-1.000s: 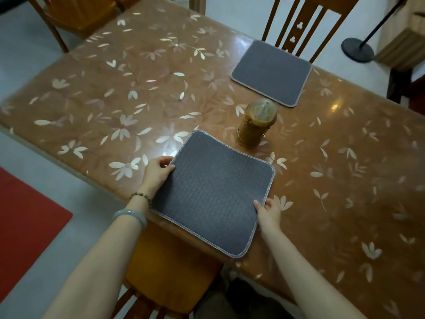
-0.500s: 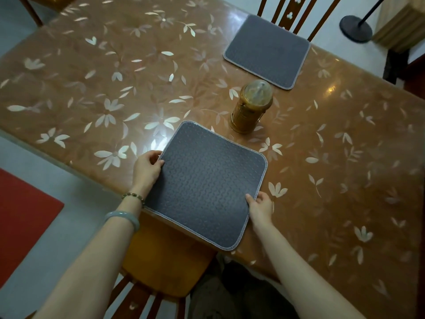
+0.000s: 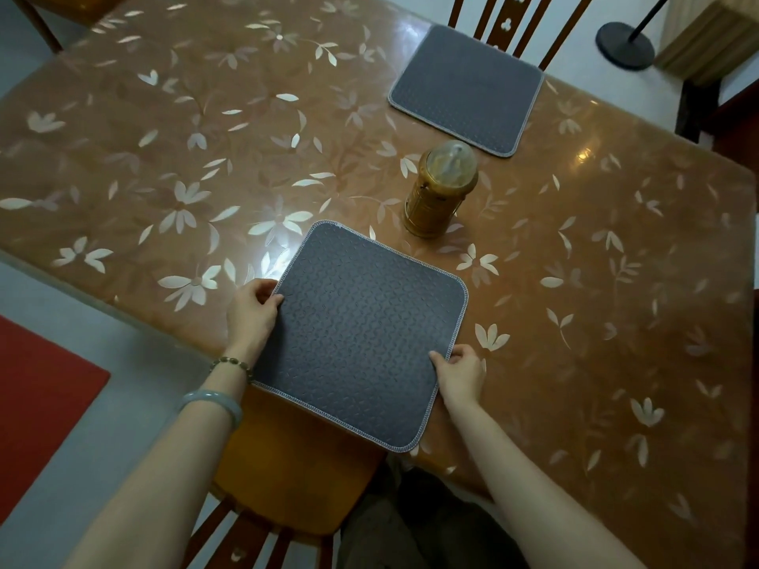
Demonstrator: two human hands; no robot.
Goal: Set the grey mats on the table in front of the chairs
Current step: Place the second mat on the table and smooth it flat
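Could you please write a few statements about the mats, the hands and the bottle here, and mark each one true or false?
1. Two grey mats lie on the table, the near mat and the far mat. True.
2. The left hand grips the near mat at its left edge. True.
3. The amber bottle stands on the far mat. False: it stands on the bare table between the two mats.
4. The right hand rests on the bottle. False: it holds the near mat's right edge.
5. The near mat overhangs the table edge above a chair seat. True.
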